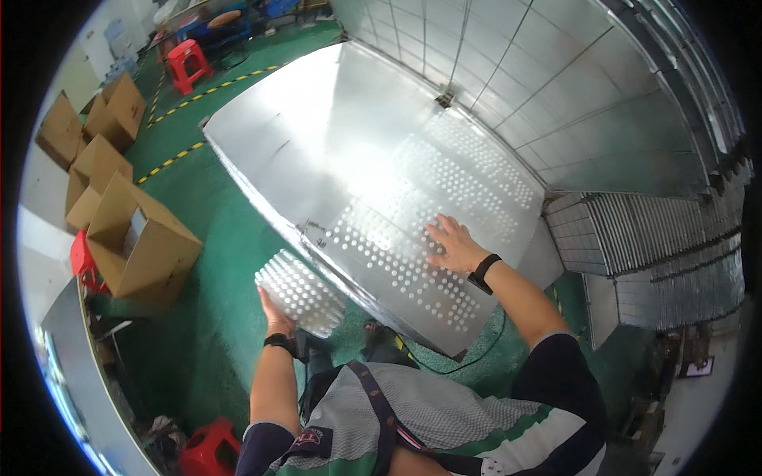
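My left hand (278,319) grips the edge of a stack of pale trays (302,292) covered in rows of round bumps. The stack is held tilted, just off the near left edge of a silvery metal table (274,119). My right hand (456,246) is open, its fingers spread over sheets of white dots (397,250) on the table. Its fingertips look to be on the dots or just above them; I cannot tell which. More dotted sheets (476,178) lie farther back, toward the upright panel. Glare washes out part of the tabletop.
A tall metal grid panel (556,87) rises along the table's far right side. Racks of thin slats (659,238) stand at the right. Open cardboard boxes (147,242) and a red stool (189,65) are on the green floor at left. A dark cable (468,365) runs below the table.
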Motion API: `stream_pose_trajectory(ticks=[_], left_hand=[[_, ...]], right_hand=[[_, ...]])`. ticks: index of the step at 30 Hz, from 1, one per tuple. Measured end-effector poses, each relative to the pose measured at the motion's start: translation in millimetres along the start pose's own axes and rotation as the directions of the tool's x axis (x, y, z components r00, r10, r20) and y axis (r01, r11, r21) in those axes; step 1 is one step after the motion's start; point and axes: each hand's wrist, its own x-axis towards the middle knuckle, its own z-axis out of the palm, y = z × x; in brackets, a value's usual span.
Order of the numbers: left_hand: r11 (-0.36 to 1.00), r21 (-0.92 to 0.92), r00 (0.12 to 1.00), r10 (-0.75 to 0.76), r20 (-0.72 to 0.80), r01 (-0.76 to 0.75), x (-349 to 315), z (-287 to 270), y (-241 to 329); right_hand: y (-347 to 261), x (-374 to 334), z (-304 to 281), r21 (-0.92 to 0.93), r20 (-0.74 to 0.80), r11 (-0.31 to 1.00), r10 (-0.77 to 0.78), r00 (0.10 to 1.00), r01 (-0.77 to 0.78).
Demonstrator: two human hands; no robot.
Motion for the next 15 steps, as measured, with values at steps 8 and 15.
stream_pose_trajectory(ticks=[8, 15], left_hand=[[0.997, 0.065, 0.998, 0.049, -0.044, -0.046, -35, 4, -109], [0.997, 0.032, 0.998, 0.065, -0.01, -0.064, -42, 16, -135]], right_hand=[[-41, -40, 45, -0.141, 0.026, 0.989, 0.058, 0.998, -0.054], [-123, -83, 78, -0.242, -0.009, 0.97, -0.018, 1.0, 0.015]])
